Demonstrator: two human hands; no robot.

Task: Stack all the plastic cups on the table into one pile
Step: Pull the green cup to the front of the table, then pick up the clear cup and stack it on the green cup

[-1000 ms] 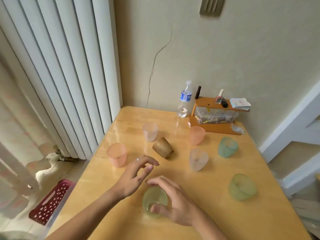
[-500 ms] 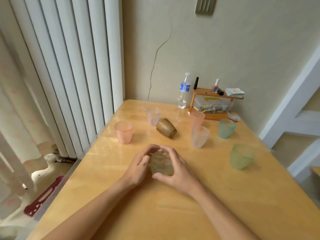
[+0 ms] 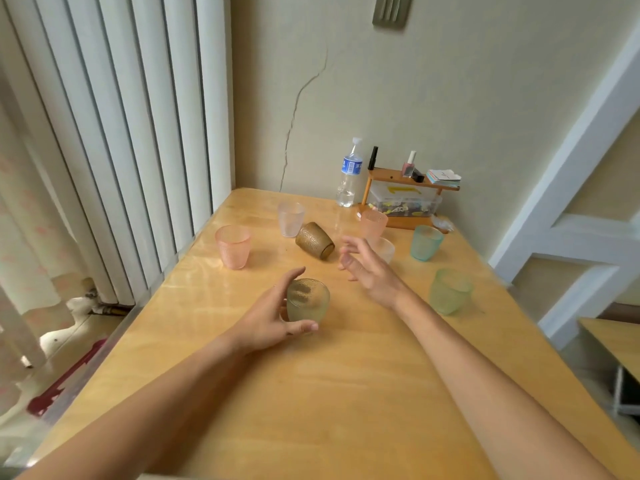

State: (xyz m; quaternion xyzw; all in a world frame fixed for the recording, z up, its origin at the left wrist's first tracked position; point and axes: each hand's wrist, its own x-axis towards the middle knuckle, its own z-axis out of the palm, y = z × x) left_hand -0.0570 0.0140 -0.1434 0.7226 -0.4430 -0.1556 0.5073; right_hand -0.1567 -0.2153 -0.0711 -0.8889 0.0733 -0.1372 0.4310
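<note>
I had the yellow-green cup (image 3: pixel 307 300) standing upright on the table (image 3: pixel 346 393), my left hand (image 3: pixel 273 320) curled around its near and left side, thumb and fingers on the wall. Half a second before, both hands had cupped it; by this moment my right hand (image 3: pixel 367 268) had let go and was reaching out beyond and right of the grip, fingers spread, holding nothing. I took that to mean the base of the pile was set and the next cup was being fetched (none stacked yet).

Just past the open hand lay the brown cup (image 3: pixel 315 240) on its side, and a frosted cup (image 3: pixel 385 249) mostly hidden behind my fingers. Which one I was after, I couldn't tell.
</note>
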